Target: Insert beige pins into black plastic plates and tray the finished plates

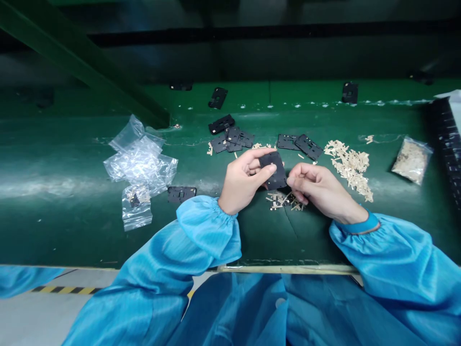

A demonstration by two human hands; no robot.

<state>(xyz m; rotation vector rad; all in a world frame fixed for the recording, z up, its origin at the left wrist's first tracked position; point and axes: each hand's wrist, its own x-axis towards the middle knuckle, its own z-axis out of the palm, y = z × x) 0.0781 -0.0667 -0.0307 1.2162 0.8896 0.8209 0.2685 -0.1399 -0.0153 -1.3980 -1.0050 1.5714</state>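
My left hand [247,177] grips a thin black plastic plate [275,175] with small cutouts, its thumb lying across the face. At the plate's right edge is my right hand [317,187], thumb and forefinger pinched together; whether anything small sits between them is hidden. Below the plate, a small heap of beige strips and dark bits [279,201] lies on the green bench. Just beyond the hands rest two overlapping black plates [300,144]. A larger pile of beige strips [351,166] spreads to the right of them.
Clear plastic bags [139,161] are heaped at left, with a small zip bag [137,209] in front. One black plate [181,193] lies nearby. More plates [234,138] are stacked farther back. A filled bag [412,161] sits at right. A green beam [90,62] slants down at upper left.
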